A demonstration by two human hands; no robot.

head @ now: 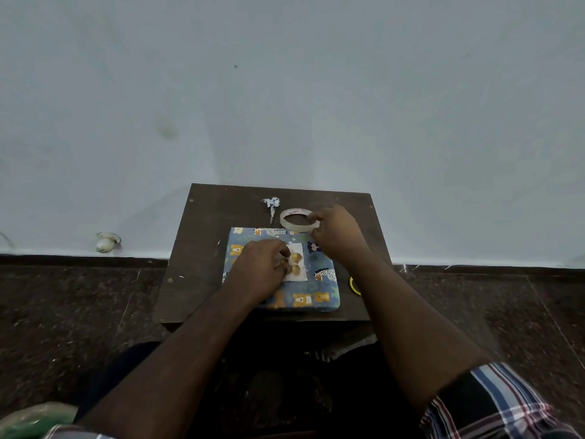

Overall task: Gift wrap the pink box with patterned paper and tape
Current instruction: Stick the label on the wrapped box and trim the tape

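The box (316, 289) lies flat on the small dark table (202, 248), fully covered in blue paper printed with bears and leopards; no pink shows. On its top sits a white card (299, 269) with two golden round shapes. My left hand (258, 264) rests on the box, fingertips curled at the card's left edge. My right hand (337, 231) is at the box's far edge and grips the right side of the tape roll (294, 218), a pale ring lying on the table just beyond the box.
A small pair of scissors (272, 207) with a patterned handle lies at the table's back, left of the tape. A yellow ring-shaped object (354, 285) peeks out beside my right forearm. A white wall stands behind; dark stone floor surrounds the table.
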